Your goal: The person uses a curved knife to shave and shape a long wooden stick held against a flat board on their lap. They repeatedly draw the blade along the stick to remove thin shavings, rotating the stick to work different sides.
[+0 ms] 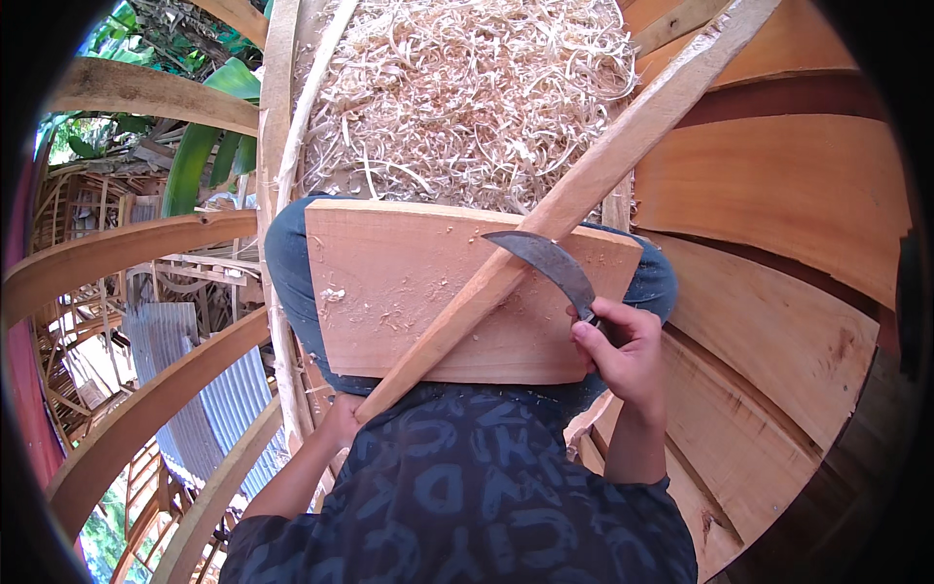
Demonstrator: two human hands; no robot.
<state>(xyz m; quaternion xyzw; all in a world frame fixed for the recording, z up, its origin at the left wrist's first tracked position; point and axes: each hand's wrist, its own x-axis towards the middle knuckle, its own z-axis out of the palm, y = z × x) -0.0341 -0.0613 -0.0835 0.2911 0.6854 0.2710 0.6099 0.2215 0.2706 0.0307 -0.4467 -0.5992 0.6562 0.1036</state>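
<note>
My right hand (625, 352) grips the short handle of a sickle (553, 263), its dark curved blade pointing left. The blade lies across or just above a long wooden pole (516, 258); whether it touches cannot be made out. The pole runs slantwise from my left hip to the far right, its surface unevenly shaved. At its near end, my left hand (342, 419) is closed around the wood, its fingers mostly hidden. Beneath the pole, a flat wooden board (389, 282) rests across my lap, sprinkled with small shavings.
A heap of curly wood shavings (467, 97) lies ahead of my knees. Wide planks (769, 195) rise on the right. On the left, curved wooden ribs (146, 243) stand open, with corrugated metal sheets (238, 409) and green leaves (190, 170) beyond.
</note>
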